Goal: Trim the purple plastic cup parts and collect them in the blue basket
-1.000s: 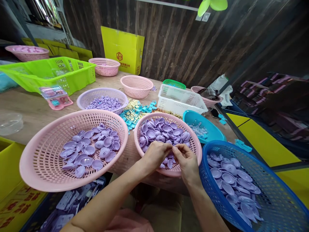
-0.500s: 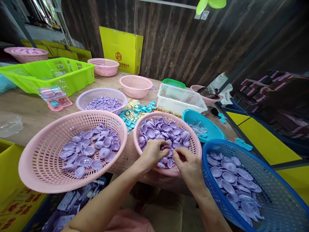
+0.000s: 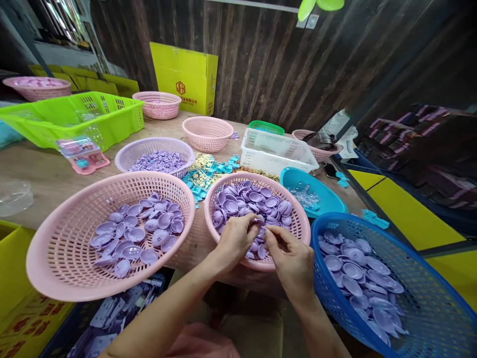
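Note:
My left hand [image 3: 235,239] pinches a small purple plastic oval piece [image 3: 260,223], dished like a little shell, above the middle pink basket [image 3: 306,233]. Close on its right, my right hand [image 3: 292,256] has thumb and forefinger pressed together at the piece's edge. A pale sliver shows at those fingertips, too small to name. Under both hands lies a heap of similar purple oval pieces [image 3: 244,199]. More of them rest in the large pink basket [image 3: 52,238] on the left and in the blue basket [image 3: 428,278] on the right.
Behind the hands stand a lilac basket [image 3: 122,158] of small purple parts, a white crate [image 3: 276,158] and a turquoise tray [image 3: 330,201]. Loose blue and cream parts [image 3: 208,174] lie between them. A lime-green crate [image 3: 115,117] and a pink toy set [image 3: 87,156] are at the left.
My right fingertips have come up and left to the purple piece. The left hand has tilted that piece more upright. The view has shifted slightly.

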The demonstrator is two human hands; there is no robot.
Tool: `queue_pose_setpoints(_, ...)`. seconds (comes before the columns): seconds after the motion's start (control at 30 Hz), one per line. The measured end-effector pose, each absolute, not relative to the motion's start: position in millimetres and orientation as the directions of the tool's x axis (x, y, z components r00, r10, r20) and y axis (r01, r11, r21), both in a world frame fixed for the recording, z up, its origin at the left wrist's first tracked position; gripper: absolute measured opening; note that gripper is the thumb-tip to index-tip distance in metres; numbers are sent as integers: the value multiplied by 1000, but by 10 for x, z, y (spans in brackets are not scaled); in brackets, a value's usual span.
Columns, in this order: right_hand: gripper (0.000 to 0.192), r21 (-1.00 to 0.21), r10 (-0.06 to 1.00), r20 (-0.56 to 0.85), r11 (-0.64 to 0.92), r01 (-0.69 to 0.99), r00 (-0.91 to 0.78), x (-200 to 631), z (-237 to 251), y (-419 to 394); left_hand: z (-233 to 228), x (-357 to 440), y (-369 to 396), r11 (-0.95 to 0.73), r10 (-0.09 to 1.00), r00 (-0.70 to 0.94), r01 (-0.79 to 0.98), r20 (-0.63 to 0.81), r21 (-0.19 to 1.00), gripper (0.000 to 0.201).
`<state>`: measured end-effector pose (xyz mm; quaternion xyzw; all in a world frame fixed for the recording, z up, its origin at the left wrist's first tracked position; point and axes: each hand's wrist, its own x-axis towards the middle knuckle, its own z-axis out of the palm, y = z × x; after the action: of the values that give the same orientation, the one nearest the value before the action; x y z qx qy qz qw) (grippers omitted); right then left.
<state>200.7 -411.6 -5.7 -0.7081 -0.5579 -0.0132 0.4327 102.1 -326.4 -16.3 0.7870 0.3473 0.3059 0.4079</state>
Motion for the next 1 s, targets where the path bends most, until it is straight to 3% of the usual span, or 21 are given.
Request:
queue_pose_setpoints(0.37,16,-582,762,542,36,813,354,1968,-66,-4067,-88,1014,-3322,-515,749,645,427,148,743,21)
queue_pose_setpoints(0.7,19,-448,737,609,14,894,294,1887,-67,-4056,-93,1015,-3394,-626,741,664,627,102,463,19)
queue_pose_setpoints(1.0,20,-456,746,595,6,890,300,1790,-88,-4062,-150,989,-3452,-652,722,683,622,107,433,18)
